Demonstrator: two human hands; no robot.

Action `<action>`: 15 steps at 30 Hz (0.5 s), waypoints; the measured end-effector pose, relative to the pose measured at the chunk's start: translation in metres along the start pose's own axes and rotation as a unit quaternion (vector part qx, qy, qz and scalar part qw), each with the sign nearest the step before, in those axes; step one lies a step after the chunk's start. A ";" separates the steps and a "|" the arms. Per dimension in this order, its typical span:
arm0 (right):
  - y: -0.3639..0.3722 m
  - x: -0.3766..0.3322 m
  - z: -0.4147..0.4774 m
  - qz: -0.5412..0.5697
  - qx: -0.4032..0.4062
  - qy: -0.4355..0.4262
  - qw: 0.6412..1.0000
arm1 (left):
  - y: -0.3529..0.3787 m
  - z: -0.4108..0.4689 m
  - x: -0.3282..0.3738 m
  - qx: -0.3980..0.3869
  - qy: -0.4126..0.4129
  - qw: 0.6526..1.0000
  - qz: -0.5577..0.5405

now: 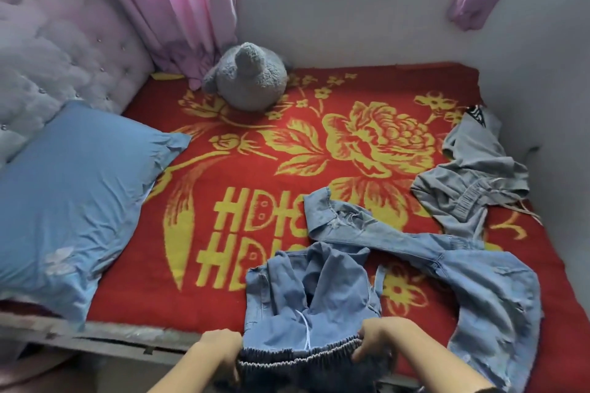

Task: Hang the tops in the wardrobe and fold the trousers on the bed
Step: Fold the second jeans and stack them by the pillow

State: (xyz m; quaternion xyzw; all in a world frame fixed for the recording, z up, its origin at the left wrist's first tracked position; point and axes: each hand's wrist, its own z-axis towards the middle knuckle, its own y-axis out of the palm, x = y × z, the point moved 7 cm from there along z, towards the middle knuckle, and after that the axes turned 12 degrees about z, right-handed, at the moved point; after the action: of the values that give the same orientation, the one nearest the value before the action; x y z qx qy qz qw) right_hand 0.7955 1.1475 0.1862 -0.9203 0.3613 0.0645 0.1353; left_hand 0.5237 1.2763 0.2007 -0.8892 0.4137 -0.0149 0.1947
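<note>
Fingers of left hand (220,348) and right hand (380,340) are curled round the elastic waistband (297,353) of the light-blue trousers (314,297), which lie at the near edge of the bed (223,188). Ripped jeans (463,268) lie just beside them. A grey garment (472,179) lies by the right edge.

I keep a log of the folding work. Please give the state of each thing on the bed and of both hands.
left hand: grips the blue trousers' waistband.
right hand: grips the same waistband.
blue trousers: bunched, unfolded, at the near edge.
ripped jeans: spread out, unfolded.
grey trousers: crumpled, unfolded, beside the wall.
pillow: lying by the headboard.
plush toy: resting beside the curtain.
</note>
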 end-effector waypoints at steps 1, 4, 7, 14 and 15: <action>-0.011 -0.002 0.005 -0.008 -0.008 0.000 1.000 | -0.006 0.001 -0.004 -0.021 -0.004 1.000 -0.017; -0.073 -0.021 0.011 -0.036 0.021 -0.040 0.998 | -0.045 0.002 -0.025 -0.048 -0.019 0.993 -0.110; -0.182 -0.060 -0.019 -0.055 0.123 -0.097 0.986 | -0.138 0.009 -0.074 0.063 -0.052 0.990 -0.118; -0.442 -0.164 -0.256 0.035 0.563 -0.283 0.775 | -0.447 -0.177 -0.221 0.539 -0.105 0.821 -0.157; -0.457 -0.178 -0.301 0.043 0.613 -0.310 0.726 | -0.482 -0.222 -0.243 0.601 -0.113 0.774 -0.164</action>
State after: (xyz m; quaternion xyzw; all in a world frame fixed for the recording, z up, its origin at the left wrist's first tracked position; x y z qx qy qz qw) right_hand 0.9839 1.4950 0.6050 -0.5492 0.2997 0.1161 0.7714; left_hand 0.6748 1.6628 0.6111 -0.6412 0.1432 -0.1914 0.7292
